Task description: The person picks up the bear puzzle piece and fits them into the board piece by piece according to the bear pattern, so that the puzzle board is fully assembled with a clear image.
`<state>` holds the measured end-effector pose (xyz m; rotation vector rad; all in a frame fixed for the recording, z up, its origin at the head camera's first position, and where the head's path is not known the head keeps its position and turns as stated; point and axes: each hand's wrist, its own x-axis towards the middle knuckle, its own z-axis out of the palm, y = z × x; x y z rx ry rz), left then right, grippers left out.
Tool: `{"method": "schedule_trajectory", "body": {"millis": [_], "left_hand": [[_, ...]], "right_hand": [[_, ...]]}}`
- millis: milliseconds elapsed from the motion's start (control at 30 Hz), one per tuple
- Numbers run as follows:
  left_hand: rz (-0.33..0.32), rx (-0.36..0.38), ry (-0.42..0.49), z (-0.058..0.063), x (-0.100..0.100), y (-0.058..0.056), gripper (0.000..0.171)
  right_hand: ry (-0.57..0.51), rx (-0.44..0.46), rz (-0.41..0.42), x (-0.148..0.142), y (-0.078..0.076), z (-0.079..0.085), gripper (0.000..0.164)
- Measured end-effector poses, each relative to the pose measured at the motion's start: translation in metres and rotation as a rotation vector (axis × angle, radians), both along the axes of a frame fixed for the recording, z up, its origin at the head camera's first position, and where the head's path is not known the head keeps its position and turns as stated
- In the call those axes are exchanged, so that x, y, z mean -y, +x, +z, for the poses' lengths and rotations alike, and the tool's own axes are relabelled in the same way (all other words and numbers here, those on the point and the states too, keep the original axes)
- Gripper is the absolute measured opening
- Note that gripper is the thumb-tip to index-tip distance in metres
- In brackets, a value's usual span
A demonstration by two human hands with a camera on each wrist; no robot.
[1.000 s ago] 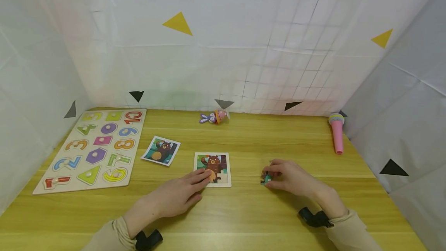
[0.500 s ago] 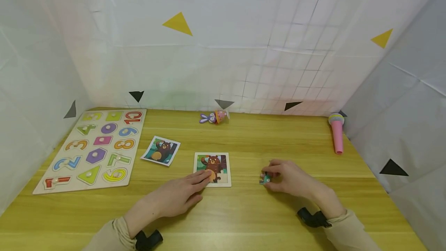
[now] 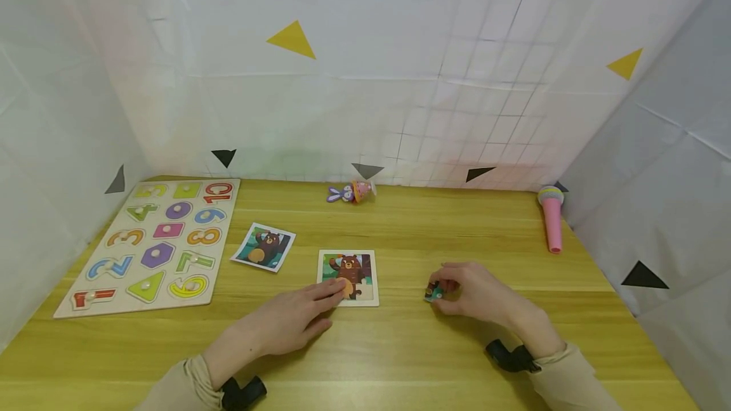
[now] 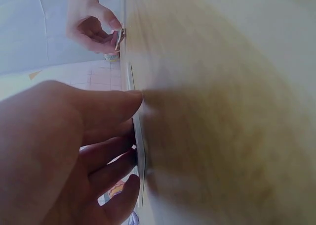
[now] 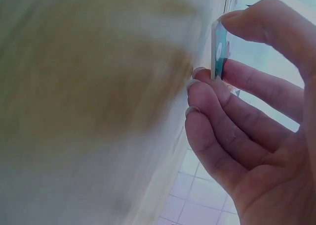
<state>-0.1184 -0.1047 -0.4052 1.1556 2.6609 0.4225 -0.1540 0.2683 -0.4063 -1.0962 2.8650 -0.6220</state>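
Note:
A small square bear jigsaw puzzle [image 3: 349,266] in a pale frame lies mid-table, with a bare wooden gap at its lower right corner. My left hand [image 3: 291,319] rests with extended fingers on the puzzle's lower left part, covering that corner. To the right of the puzzle, my right hand [image 3: 476,293] pinches a teal and dark puzzle piece [image 3: 433,292] between thumb and fingers, close over the table. The right wrist view shows the puzzle piece [image 5: 218,49] edge-on, the thumb at one end and fingers at the other.
A bear picture card [image 3: 264,247] lies left of the puzzle. Farther left is a number and shape board [image 3: 162,246]. A small rabbit toy [image 3: 351,192] lies near the back wall, and a pink toy microphone [image 3: 553,221] at the right. White sheeting surrounds the table [image 3: 400,360].
My right hand has shifted slightly left, and the puzzle piece has turned a little in its fingers. The left hand stays on the puzzle.

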Motion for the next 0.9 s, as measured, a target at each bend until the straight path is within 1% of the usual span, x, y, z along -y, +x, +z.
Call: {"method": "schedule_trajectory", "body": {"millis": [67, 267, 467, 633, 700, 800, 900], "left_hand": [[0.000, -0.011, 0.007, -0.001, 0.000, 0.000, 0.050], [-0.017, -0.099, 0.021, -0.002, -0.001, -0.001, 0.044], [-0.016, -0.131, 0.002, -0.003, -0.002, -0.002, 0.045], [-0.030, -0.175, -0.046, -0.006, -0.003, -0.002, 0.048], [-0.039, -0.186, -0.049, -0.006, -0.004, -0.002, 0.048], [-0.039, -0.172, -0.041, -0.004, -0.006, -0.002, 0.049], [-0.036, -0.135, -0.031, -0.002, -0.009, -0.001, 0.050]], "right_hand": [[0.005, -0.005, -0.005, 0.000, 0.000, -0.001, 0.022], [0.045, -0.025, -0.021, 0.005, 0.000, 0.000, 0.024], [0.039, -0.038, 0.013, 0.010, -0.002, -0.002, 0.026], [0.022, -0.047, 0.048, 0.013, -0.003, -0.002, 0.026], [0.011, -0.053, 0.051, 0.017, -0.003, 0.000, 0.030], [-0.009, -0.047, 0.039, 0.027, -0.004, 0.003, 0.033], [-0.017, -0.031, 0.021, 0.040, -0.005, 0.006, 0.034]]}}
